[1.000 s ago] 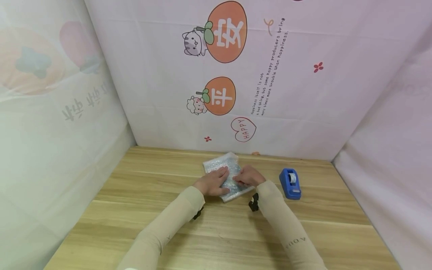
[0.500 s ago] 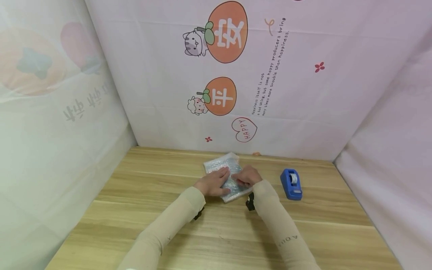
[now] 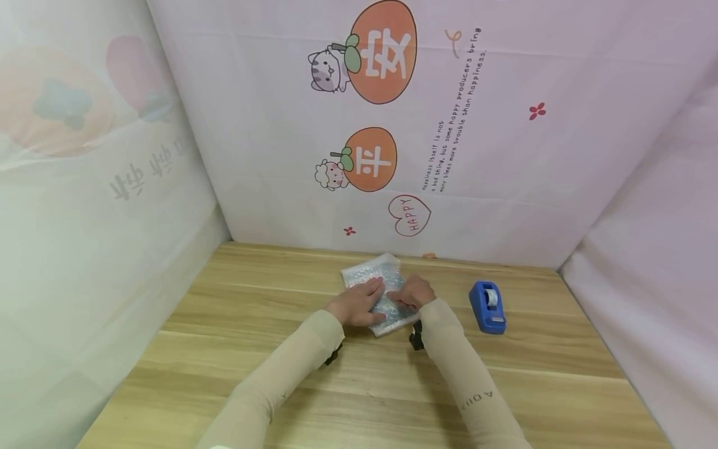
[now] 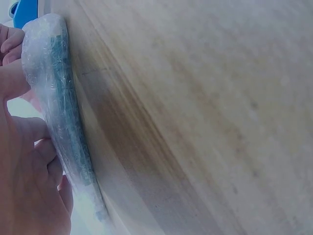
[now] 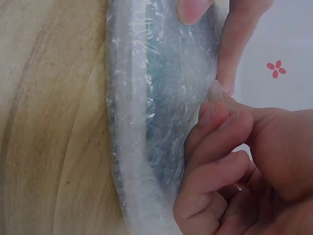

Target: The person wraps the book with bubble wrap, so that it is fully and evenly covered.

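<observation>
A flat item wrapped in clear bubble wrap (image 3: 387, 307) lies on the wooden table, with something blue-green showing through. My left hand (image 3: 359, 304) rests on its left part, fingers extended. Over the right part my right hand (image 3: 414, 292) has its fingers curled. The right wrist view shows its thumb and fingertips pinching a small clear piece, which looks like tape (image 5: 215, 91), at the wrap's surface. From the left wrist view the bubble-wrapped item (image 4: 63, 93) is seen edge-on, under the left hand (image 4: 29, 161). What is inside the wrap cannot be made out.
A blue tape dispenser (image 3: 487, 307) with a roll in it stands to the right of the right hand. Printed white cloth (image 3: 291, 187) hangs behind the table (image 3: 224, 305) and at both sides.
The right wrist and forearm have swung slightly inward, while the right fingertips stay at the wrap. The left hand keeps its place. The whole head view has shifted a little.
</observation>
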Action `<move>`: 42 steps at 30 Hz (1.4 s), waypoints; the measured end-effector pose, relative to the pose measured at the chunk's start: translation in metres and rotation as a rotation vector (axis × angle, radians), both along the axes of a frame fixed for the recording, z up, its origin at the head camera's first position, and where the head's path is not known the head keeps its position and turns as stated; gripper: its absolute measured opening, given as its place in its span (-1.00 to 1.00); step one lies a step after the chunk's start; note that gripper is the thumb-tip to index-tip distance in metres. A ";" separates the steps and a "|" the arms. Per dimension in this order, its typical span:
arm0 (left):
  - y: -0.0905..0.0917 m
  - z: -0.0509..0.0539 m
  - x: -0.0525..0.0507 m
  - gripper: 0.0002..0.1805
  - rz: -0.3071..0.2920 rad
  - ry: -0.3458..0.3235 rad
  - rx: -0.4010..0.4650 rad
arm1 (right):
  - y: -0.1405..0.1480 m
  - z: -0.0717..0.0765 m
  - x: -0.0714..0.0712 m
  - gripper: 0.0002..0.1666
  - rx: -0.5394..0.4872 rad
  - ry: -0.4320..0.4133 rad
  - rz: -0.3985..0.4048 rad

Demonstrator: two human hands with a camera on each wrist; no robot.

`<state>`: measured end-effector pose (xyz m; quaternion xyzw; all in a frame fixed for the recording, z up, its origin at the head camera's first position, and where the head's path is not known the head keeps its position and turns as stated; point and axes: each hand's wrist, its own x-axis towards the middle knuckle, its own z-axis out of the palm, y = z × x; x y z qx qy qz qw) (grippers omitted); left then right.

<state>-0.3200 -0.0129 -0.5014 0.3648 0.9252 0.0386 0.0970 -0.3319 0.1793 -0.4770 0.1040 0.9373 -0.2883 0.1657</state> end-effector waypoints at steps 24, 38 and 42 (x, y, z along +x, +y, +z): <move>0.002 0.000 0.001 -0.08 -0.010 0.006 -0.005 | 0.010 -0.010 0.007 -0.38 0.194 0.116 0.064; 0.002 0.000 0.000 -0.09 0.002 -0.002 -0.014 | 0.029 -0.035 -0.004 -0.28 0.117 0.280 0.192; 0.002 0.002 0.001 -0.09 0.001 -0.010 -0.004 | 0.031 -0.037 -0.002 -0.34 0.076 0.308 0.213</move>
